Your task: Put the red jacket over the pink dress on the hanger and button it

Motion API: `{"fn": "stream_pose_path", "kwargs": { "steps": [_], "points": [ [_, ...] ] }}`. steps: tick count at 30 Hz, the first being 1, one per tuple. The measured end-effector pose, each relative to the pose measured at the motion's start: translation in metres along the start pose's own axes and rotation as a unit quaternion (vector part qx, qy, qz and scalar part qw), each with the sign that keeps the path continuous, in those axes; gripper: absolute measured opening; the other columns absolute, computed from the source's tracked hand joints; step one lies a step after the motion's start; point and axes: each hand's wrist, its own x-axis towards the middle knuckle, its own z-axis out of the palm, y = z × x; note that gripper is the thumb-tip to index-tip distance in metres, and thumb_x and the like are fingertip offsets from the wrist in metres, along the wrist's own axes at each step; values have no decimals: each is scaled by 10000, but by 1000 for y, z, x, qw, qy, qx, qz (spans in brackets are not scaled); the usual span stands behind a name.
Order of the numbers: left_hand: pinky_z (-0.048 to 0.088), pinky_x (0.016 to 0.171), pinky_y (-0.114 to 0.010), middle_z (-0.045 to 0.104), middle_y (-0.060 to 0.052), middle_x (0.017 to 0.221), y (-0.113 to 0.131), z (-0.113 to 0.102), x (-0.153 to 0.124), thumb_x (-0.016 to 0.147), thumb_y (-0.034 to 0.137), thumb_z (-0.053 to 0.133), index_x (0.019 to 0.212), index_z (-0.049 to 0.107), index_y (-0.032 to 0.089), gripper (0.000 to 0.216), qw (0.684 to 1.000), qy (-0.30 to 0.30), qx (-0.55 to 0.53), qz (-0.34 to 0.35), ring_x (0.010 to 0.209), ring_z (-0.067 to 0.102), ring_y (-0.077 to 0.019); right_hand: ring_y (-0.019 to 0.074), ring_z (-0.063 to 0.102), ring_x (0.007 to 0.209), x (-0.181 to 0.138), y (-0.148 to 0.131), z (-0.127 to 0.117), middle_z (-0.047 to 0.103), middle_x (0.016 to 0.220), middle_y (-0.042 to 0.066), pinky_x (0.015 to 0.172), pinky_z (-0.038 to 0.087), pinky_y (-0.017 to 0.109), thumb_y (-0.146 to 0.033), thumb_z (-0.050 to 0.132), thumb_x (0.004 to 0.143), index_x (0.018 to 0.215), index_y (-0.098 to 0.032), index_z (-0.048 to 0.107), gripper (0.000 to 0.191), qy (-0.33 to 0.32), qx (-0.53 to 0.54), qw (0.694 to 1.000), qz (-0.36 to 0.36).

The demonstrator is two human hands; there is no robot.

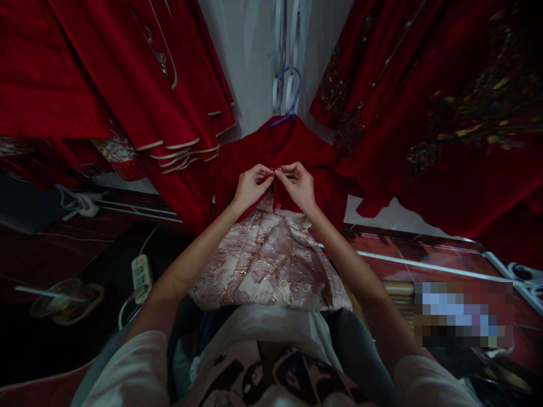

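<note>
Left hand [253, 182] and right hand [298, 182] meet near the centre of the head view, each with thumb and fingertips closed in a narrow pinch on the front opening of a red jacket [305, 150], below its collar. The fingertips almost touch; any fastening between them is too small to make out. The jacket hangs from a blue hanger [293, 111], in front of the person, with a pale pink brocade garment [271, 254] showing beneath it and spreading down toward the lap. The jacket looks light and soft, the kind of cloth likely to sag and shift if pulled by a single edge, so the two front edges seem the best place to hold it, pinched lightly with the shoulders left to the hanger. The brocade looks stiffer and crinkled, and its glinting threads could snag, so a flat, gentle touch would suit it. More red garments [178, 107] hang to either side, and a white power strip [141, 277] lies at lower left.
</note>
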Motion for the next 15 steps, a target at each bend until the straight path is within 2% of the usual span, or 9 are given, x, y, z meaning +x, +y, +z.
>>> {"fn": "stream_pose_path", "kwargs": {
  "steps": [8, 12, 15],
  "points": [
    [544, 673, -223, 724, -28, 821, 6, 0, 5, 792, 248, 628, 863, 647, 165, 111, 998, -38, 40, 5, 730, 685, -122, 187, 700, 882, -3, -8, -3, 729, 986, 44, 825, 587, 354, -438, 645, 819, 924, -198, 675, 264, 17, -41, 999, -7],
    [549, 660, -239, 725, -30, 805, 5, 1, 7, 776, 241, 640, 843, 649, 167, 101, 998, -40, 42, 1, 708, 680, -129, 209, 696, 944, -4, -6, -7, 719, 1068, 43, 915, 563, 398, -431, 659, 807, 1015, -212, 700, 305, -11, -29, 999, 20],
    [542, 649, -241, 720, -30, 796, 8, 1, 8, 776, 250, 638, 836, 648, 166, 103, 998, -49, 42, 4, 697, 674, -132, 217, 696, 948, -1, -4, -9, 725, 1049, 45, 943, 550, 411, -423, 696, 773, 1027, -204, 707, 335, -25, -16, 999, 35]
  ]
}}
